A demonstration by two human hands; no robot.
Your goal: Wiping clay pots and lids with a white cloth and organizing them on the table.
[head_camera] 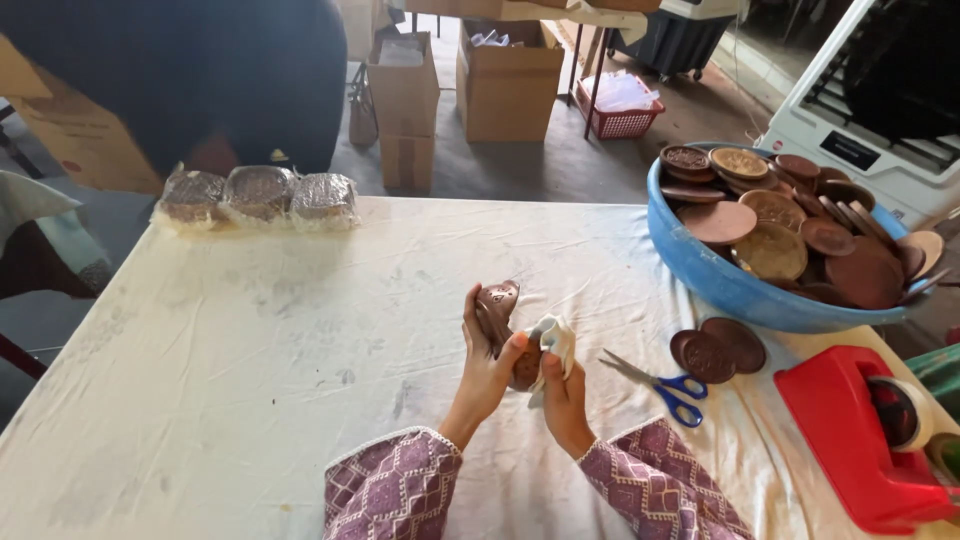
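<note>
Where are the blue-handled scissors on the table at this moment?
In the head view, the scissors lie on the white table cloth, just right of the right hand, below the two brown discs beside the blue bowl.

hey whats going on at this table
A person in purple patterned sleeves sits at a white cloth-covered table. The left hand holds a small stack of brown embossed round discs, while the right hand presses a crumpled white cloth against them. To the right lie blue-handled scissors, two more brown discs, a big blue bowl full of discs and a red tape dispenser. Three plastic-wrapped stacks sit at the far edge.
</note>
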